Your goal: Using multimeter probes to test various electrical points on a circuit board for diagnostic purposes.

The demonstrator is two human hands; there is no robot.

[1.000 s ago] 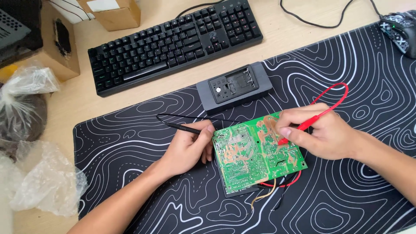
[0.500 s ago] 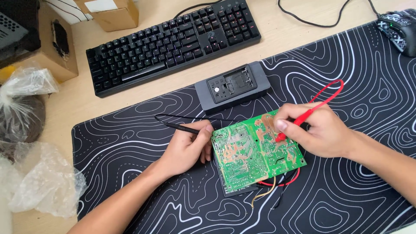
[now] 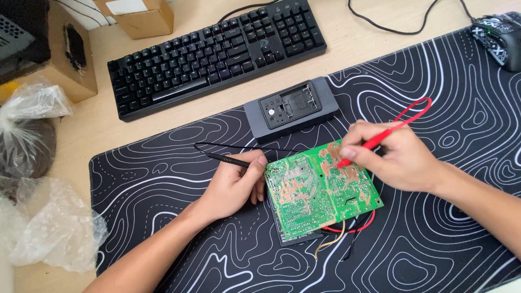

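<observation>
Near the middle of the frame a green circuit board (image 3: 320, 190) lies solder side up on a black desk mat (image 3: 163, 184) with white contour lines. The right hand (image 3: 393, 157) pinches a red probe (image 3: 374, 142) like a pen, its tip touching the board's upper right part. The left hand (image 3: 236, 184) rests at the board's left edge, fingers closed around a black probe (image 3: 230, 160). A grey meter (image 3: 290, 108) sits just above the board, below a black keyboard (image 3: 217, 54).
</observation>
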